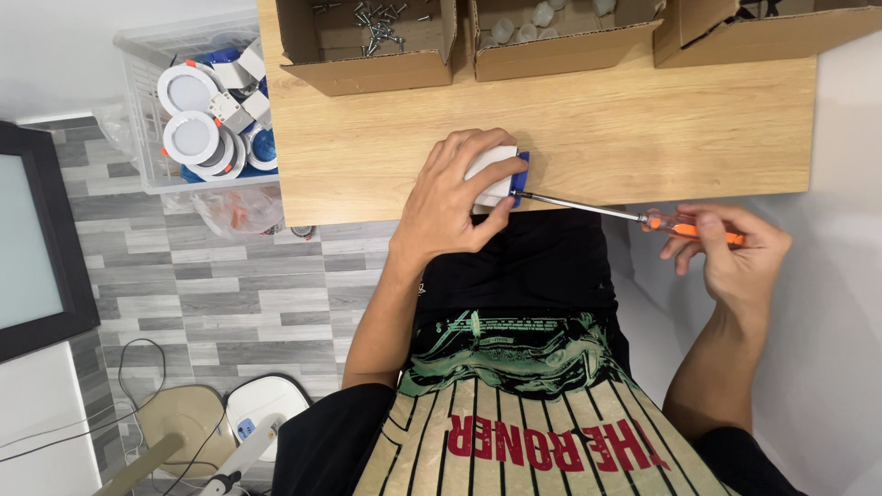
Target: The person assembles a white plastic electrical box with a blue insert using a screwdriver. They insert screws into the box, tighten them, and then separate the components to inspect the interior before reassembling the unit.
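Screwdriver (634, 217) pinched in right hand (735, 253), tip poked into white-and-blue fitting (501, 176) clamped under left hand (455, 197) at wooden table (643, 138) edge. Could slip sideways off the screw, probably, given that long shallow angle.

Bare forearms, black short sleeves, cream pinstriped shirt (514, 432), green graphic

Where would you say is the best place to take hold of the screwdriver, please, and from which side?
Grip the screwdriver by its orange handle, coming from the right, where the right hand holds it now. The thin metal shaft points left into the white and blue part under the left hand, so that end is taken and too slim to grip well.
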